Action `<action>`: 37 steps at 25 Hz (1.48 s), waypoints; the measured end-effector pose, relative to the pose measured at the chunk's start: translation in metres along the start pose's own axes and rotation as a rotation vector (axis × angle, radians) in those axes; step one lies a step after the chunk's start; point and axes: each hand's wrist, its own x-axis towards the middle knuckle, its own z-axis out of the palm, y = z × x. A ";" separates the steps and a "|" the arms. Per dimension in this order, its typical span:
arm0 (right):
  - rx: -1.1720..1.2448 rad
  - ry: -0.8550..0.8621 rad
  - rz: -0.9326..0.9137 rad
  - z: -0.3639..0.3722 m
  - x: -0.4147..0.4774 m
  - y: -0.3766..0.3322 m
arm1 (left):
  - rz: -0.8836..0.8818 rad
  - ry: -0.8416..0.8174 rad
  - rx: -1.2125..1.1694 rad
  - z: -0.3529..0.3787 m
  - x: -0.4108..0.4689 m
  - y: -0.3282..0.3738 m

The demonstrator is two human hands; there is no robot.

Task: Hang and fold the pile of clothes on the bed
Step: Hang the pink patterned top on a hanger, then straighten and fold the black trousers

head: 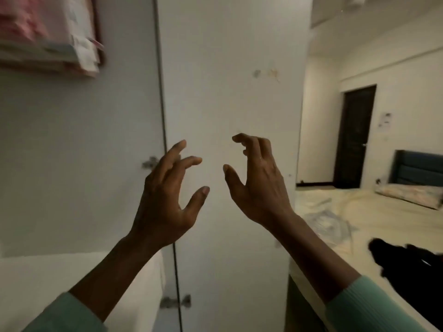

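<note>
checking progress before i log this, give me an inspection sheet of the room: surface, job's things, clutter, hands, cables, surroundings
surface: bed with cream sheet, rumpled, at the right.
job's things: black garment lying at the bed's near edge; pale patterned cloth beyond it, too blurred to identify.
clutter: blurred pink and white stack at upper left.
hands: left hand and right hand up in front of the white wardrobe door, fingers loosely curled, holding nothing.
cables: nothing seen.
surroundings: dark brown door, blue padded headboard, patterned pillow.
</note>
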 end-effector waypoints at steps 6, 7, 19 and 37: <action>-0.152 -0.088 0.273 -0.065 -0.138 0.081 | -0.060 -0.255 -0.251 0.122 -0.075 0.072; -0.175 -0.103 0.328 -0.074 -0.160 0.098 | -0.069 -0.292 -0.280 0.146 -0.086 0.081; -0.453 -0.329 0.941 -0.120 -0.337 0.292 | -0.154 -0.732 -0.483 0.426 -0.177 0.104; -0.425 -0.399 1.262 -0.199 -0.404 0.559 | 0.010 -1.147 -0.423 0.728 -0.169 0.172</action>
